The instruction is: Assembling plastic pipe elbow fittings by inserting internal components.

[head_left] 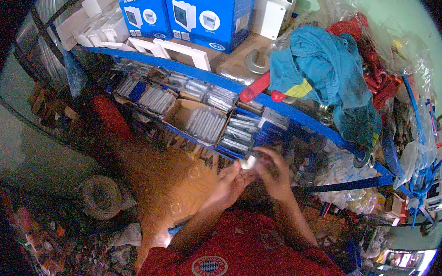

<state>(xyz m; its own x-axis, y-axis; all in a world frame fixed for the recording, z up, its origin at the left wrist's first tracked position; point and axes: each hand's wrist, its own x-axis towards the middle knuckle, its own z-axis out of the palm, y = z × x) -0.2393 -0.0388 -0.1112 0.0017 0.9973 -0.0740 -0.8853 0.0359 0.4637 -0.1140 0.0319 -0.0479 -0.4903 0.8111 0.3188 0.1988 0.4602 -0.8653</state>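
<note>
A small white piece (248, 162) with a rounded edge, its kind too small to make out, is pinched at the fingertips of my left hand (227, 186). My right hand (275, 175) is right beside the piece, its fingers bent toward it and smeared by motion. Whether the right fingers touch it cannot be told. Just beyond my hands, a blue-edged box (233, 151) holds plastic-wrapped packets (239, 131). To its left, an open cardboard box (179, 115) carries a row of similar thin packets (205, 124).
A blue-edged shelf (204, 76) runs above the boxes. On it stand blue cartons (207, 17), white frames (183, 53) and a teal cloth (319, 68) beside red-handled tools (256, 87). A wire coil (99, 196) lies lower left; the floor (178, 190) is tiled.
</note>
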